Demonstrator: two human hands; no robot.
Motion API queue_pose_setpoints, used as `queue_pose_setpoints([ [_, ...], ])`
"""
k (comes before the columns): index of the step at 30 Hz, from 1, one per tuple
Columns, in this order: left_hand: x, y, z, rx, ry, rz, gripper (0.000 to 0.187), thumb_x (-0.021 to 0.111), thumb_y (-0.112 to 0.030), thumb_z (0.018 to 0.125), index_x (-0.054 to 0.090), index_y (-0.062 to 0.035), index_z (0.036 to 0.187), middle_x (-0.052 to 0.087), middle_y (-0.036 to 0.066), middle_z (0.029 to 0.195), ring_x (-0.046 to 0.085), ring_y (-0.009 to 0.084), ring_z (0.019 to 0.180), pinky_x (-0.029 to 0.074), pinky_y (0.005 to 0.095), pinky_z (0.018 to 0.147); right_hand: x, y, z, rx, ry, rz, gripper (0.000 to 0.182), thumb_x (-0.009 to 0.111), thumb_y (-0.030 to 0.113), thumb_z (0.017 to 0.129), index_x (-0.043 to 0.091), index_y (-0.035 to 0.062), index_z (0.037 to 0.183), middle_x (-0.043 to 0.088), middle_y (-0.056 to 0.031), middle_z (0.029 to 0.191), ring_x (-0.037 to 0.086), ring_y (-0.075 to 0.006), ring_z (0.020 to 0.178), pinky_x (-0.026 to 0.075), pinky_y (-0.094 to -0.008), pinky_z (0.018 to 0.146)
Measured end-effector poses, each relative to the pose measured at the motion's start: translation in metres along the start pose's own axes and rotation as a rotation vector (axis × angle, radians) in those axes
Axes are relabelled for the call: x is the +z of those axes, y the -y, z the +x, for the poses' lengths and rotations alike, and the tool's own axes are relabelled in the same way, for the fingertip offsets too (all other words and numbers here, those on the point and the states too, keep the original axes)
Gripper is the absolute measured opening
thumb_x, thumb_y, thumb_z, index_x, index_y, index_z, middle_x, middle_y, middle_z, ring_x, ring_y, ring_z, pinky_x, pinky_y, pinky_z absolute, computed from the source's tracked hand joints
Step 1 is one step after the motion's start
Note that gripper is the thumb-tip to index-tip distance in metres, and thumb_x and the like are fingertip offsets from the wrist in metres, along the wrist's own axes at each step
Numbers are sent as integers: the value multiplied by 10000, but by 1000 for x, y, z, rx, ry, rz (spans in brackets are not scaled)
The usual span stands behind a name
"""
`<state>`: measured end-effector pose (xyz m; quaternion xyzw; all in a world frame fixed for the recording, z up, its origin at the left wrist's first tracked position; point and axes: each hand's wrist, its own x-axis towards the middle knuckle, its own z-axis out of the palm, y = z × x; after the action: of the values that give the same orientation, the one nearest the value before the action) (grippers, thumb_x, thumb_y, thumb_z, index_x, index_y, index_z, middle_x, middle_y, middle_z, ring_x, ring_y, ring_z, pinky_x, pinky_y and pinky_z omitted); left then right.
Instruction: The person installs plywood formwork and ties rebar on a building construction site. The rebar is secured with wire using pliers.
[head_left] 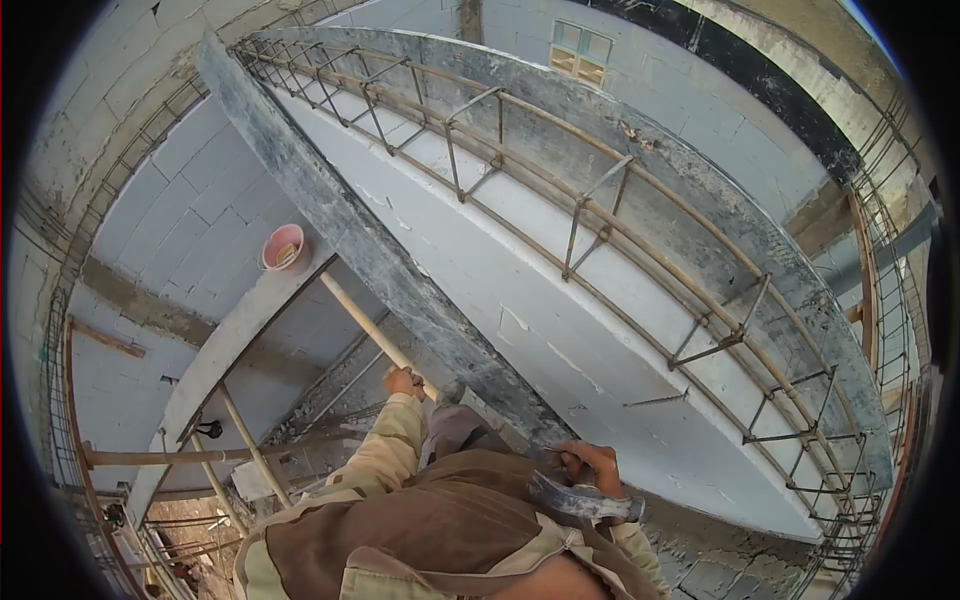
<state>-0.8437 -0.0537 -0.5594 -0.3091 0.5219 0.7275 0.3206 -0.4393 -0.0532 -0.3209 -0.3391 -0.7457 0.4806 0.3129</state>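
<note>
My left hand (pixel 403 382) is closed around a long, pale wooden pole (pixel 362 318). The pole slopes from the upper left down towards my body, close to a dark, rounded thing (pixel 450 393). My right hand (pixel 592 464) is closed beside the lower end of a long grey board (pixel 370 245). Across its wrist shows the metal head of what looks like a claw hammer (pixel 580 502); the handle is hidden behind the hand. Right of the board, a curved rebar cage (pixel 580 205) runs along a white block wall (pixel 500 260).
A curved grey form board (pixel 720 230) stands behind the cage. At left, a pink bucket (pixel 285 249) sits by a curved ledge (pixel 215 350), with wooden props (pixel 250 440) below. More rebar (pixel 885 290) rises at the far right. The drop beneath the ledge is deep.
</note>
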Motion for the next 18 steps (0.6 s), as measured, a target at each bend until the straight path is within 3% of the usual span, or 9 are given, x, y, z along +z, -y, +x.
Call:
queue_pose_setpoints([
  [3, -11, 6, 14, 95, -95, 13, 61, 431, -151, 1060, 475, -134, 1099, 489, 45, 754, 376, 155, 486, 340, 310, 441, 4, -10, -5, 135, 169, -9, 358, 657, -33, 869, 712, 38, 1216, 753, -167, 974, 732, -314, 883, 567, -372, 832],
  [4, -13, 7, 25, 113, -60, 48, 97, 436, -132, 1050, 495, -124, 1125, 494, 43, 746, 379, 151, 491, 346, 311, 445, 11, -21, -11, 90, 109, -25, 314, 639, 2, 889, 712, 34, 1193, 753, -159, 1008, 719, -348, 914, 545, -379, 857],
  [7, -6, 3, 66, 104, -3, 141, 129, 479, -123, 1027, 567, -95, 1118, 514, 39, 731, 390, 144, 504, 357, 322, 457, 6, -88, -38, 353, 218, -284, 240, 660, 12, 909, 694, -25, 1143, 757, -140, 986, 722, -228, 841, 557, -361, 801],
  [10, 24, -13, 78, 43, -53, 395, 175, 630, -210, 961, 684, -50, 914, 577, 38, 750, 388, 126, 515, 333, 357, 466, 17, -100, -34, 377, 112, -112, 236, 681, 40, 914, 671, -33, 1138, 745, -115, 1003, 709, -210, 853, 558, -370, 787],
  [12, 50, -17, 98, 166, -61, 427, 271, 717, -295, 886, 715, -26, 857, 656, 71, 809, 491, 162, 581, 404, 395, 542, 27, -69, -23, 496, 60, 37, 220, 688, 46, 914, 667, -31, 1119, 738, -104, 985, 702, -205, 852, 550, -362, 793],
  [14, 80, -21, 114, 426, -42, 580, 411, 734, -348, 843, 734, 47, 956, 718, 139, 924, 613, 256, 723, 488, 431, 709, 35, -49, -15, 607, -2, 186, 206, 696, 53, 914, 662, -28, 1100, 731, -93, 966, 694, -201, 851, 543, -355, 799],
  [16, 124, -46, 116, 481, -94, 841, 537, 752, -410, 839, 715, 123, 890, 738, 268, 963, 686, 442, 990, 484, 486, 917, 42, -43, -14, 557, -93, -20, 231, 729, 145, 891, 643, -11, 1038, 700, -84, 867, 645, -178, 796, 510, -361, 742],
  [18, 172, -88, 79, 394, -75, 929, 727, 758, -481, 800, 646, 136, 1167, 682, 320, 1201, 654, 449, 1138, 478, 484, 987, 49, -46, -20, 632, -108, 15, 231, 730, 144, 888, 642, -8, 1038, 687, -72, 873, 627, -169, 803, 505, -352, 760],
])
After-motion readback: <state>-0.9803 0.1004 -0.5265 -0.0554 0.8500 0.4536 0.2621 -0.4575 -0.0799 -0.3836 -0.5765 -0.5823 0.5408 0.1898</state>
